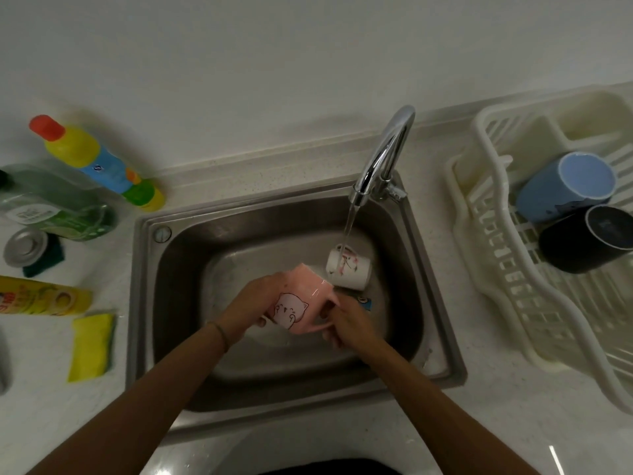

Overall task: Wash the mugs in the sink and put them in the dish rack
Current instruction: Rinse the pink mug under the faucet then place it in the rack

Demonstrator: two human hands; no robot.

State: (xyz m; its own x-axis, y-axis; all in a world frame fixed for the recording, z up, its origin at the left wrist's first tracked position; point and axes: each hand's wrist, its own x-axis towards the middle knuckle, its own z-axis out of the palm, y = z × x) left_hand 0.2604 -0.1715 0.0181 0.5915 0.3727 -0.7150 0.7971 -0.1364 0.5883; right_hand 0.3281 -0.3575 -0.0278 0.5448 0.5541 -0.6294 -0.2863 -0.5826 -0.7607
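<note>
Over a steel sink (147, 303) set in a pale tabletop (445, 433), a person holds a pink mug (301, 299) printed with a cartoon cat, tipped on its side with its long axis running from the near right to the far left. The left hand (255, 303) wraps its fingers around the mug's body, while the right hand (346, 320) curls its fingers around the handle on the mug's right side. Just beyond, a white mug (349, 269) with a floral print lies on its side in the basin, its length running left to right; which end is its mouth cannot be told. Water from the chrome faucet (387, 156) falls onto it. A blue-patterned item (364, 301) peeks out beside the right hand. In the white dish rack (513, 286) at right, a blue mug (565, 186) and a black mug (585, 238) rest tilted and touching. At left stand detergent bottles (99, 162), a yellow sponge (90, 346) and a sink strainer (24, 246).
</note>
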